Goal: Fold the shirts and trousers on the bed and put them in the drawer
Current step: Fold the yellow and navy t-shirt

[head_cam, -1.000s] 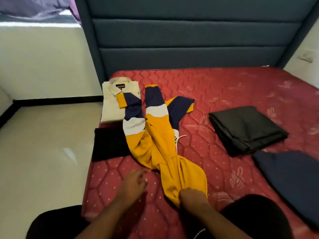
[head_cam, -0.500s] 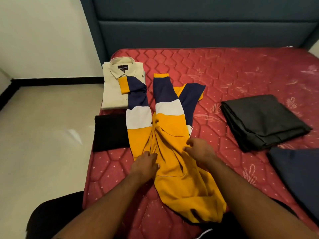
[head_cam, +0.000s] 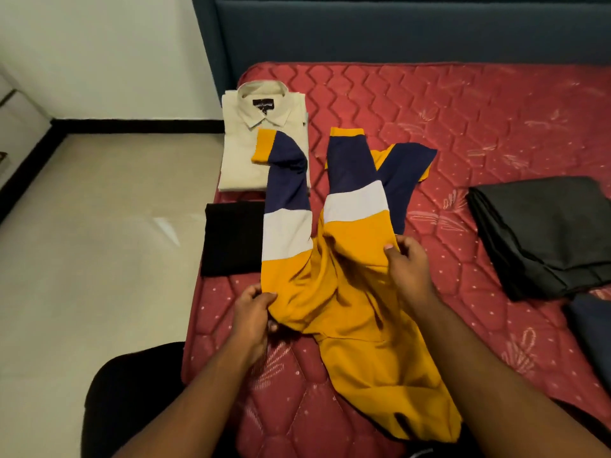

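Note:
A yellow shirt (head_cam: 357, 312) with navy and white bands lies crumpled on the red mattress (head_cam: 496, 133), sleeves stretched toward the headboard. My left hand (head_cam: 253, 312) pinches its left edge near the mattress side. My right hand (head_cam: 408, 266) grips a bunch of yellow cloth at the shirt's right side. A folded cream shirt (head_cam: 244, 153) lies at the far left corner, one sleeve of the yellow shirt resting on it. A folded black garment (head_cam: 231, 239) sits just in front of the cream shirt. Folded dark grey trousers (head_cam: 545, 233) lie at the right.
A navy garment (head_cam: 595, 332) shows at the right edge below the grey trousers. The dark blue padded headboard (head_cam: 396, 31) stands behind the mattress. Pale floor (head_cam: 99, 259) runs along the bed's left side, bounded by a black skirting. No drawer is in view.
Both hands have moved from flat on the yellow shirt to gripping its cloth, the left at the left edge, the right higher up. The view has tilted closer to the bed.

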`<state>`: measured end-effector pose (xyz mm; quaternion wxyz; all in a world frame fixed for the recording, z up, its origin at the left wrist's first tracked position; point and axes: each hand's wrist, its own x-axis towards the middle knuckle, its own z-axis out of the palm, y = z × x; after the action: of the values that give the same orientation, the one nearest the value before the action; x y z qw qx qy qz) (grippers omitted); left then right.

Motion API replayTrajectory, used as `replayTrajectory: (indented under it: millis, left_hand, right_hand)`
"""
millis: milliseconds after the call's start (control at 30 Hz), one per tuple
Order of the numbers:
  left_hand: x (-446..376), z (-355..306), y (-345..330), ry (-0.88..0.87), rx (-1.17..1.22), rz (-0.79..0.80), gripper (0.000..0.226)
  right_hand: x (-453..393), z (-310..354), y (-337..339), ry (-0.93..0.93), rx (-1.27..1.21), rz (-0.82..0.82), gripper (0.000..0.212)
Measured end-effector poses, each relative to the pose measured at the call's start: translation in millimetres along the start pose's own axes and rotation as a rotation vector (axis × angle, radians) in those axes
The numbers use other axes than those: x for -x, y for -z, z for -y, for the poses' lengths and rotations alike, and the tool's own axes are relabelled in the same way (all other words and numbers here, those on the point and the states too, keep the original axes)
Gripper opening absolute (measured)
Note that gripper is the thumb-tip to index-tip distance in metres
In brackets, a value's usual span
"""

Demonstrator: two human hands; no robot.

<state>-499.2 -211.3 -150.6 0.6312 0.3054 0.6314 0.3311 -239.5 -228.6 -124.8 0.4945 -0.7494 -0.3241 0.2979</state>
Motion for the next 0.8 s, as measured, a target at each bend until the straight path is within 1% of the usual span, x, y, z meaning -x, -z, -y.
replayTrajectory:
  millis: [67,100,167,200,233,300,333,367,400,433,467,500,533,567,633,667,700,733,767,800]
  left_hand:
    - [27.9,30.3,22.0,0.029,-0.108,-0.020,0.009]
    - [40.9,44.1,30.6,0.050,-0.195,0.017,0.011]
    - [62.8,65.0,45.5,0.143,-0.305,0.091,0.012]
    - [66.1,68.4,51.3,0.158,-0.302,0.084,0.011]
    - [63.0,67.2,53.3,0.136,-0.271,0.046,0.010]
    - [47.0,59.0,53.0,0.043,-0.156,-0.056,0.021]
    - [35.9,51.1,50.7,0.002,-0.125,-0.092,0.023]
    - [26.0,44.1,46.8,-0.028,-0.116,-0.109,0.021]
    - [18.4,36.1,42.7,-0.053,-0.132,-0.116,0.016]
    - [12.4,30.8,38.8,-0.075,-0.196,-0.106,0.012]
    - [11.0,26.0,35.2,-0.108,-0.284,-0.067,0.010]
    - [14.3,23.4,34.3,-0.139,-0.387,-0.012,0.008]
    - [20.1,23.8,34.7,-0.150,-0.494,0.039,0.008]
    - [27.4,27.0,38.3,-0.135,-0.593,0.078,0.013]
    - [42.1,42.8,53.1,-0.053,-0.729,0.159,0.020]
    - [49.1,49.3,61.3,-0.030,-0.773,0.179,0.017]
    - [53.1,52.5,68.9,-0.039,-0.783,0.150,0.014]
    - [52.7,52.8,74.2,-0.075,-0.768,0.068,0.017]
    - [50.8,47.3,76.6,-0.124,-0.739,-0.027,0.020]
    - [46.1,38.3,76.1,-0.177,-0.707,-0.101,0.018]
  right_hand:
    - [38.8,-13.0,16.0,0.029,0.106,0.142,0.010]
    - [54.2,-20.6,26.1,-0.009,0.132,0.216,0.012]
    - [83.1,-33.4,45.9,-0.163,0.116,0.374,0.014]
    - [92.9,-34.4,52.8,-0.222,0.101,0.425,0.016]
    - [96.7,-35.3,57.4,-0.258,0.073,0.432,0.018]
    - [97.6,-31.1,56.7,-0.263,0.026,0.316,0.020]
    - [95.3,-26.5,52.6,-0.251,-0.001,0.229,0.020]
    - [93.3,-19.4,47.9,-0.240,-0.059,0.141,0.020]
    - [91.5,-9.3,43.2,-0.238,-0.148,0.058,0.020]
    - [90.1,-0.7,38.7,-0.236,-0.265,0.002,0.022]
    - [90.9,7.1,36.1,-0.229,-0.347,-0.016,0.022]
    - [94.6,15.8,34.2,-0.187,-0.366,0.012,0.022]
    - [99.8,20.6,34.6,-0.124,-0.291,0.091,0.023]
    - [106.0,23.2,35.1,-0.050,-0.188,0.228,0.025]
    - [118.8,13.5,40.5,0.027,0.027,0.577,0.029]
    - [123.5,6.7,44.1,0.020,0.134,0.710,0.027]
    - [126.7,1.3,46.4,-0.011,0.230,0.781,0.022]
    - [128.2,-2.9,46.5,-0.042,0.293,0.791,0.016]
    - [126.5,-5.0,44.5,-0.054,0.314,0.745,0.008]
    - [121.0,-5.2,40.1,-0.020,0.338,0.643,0.005]
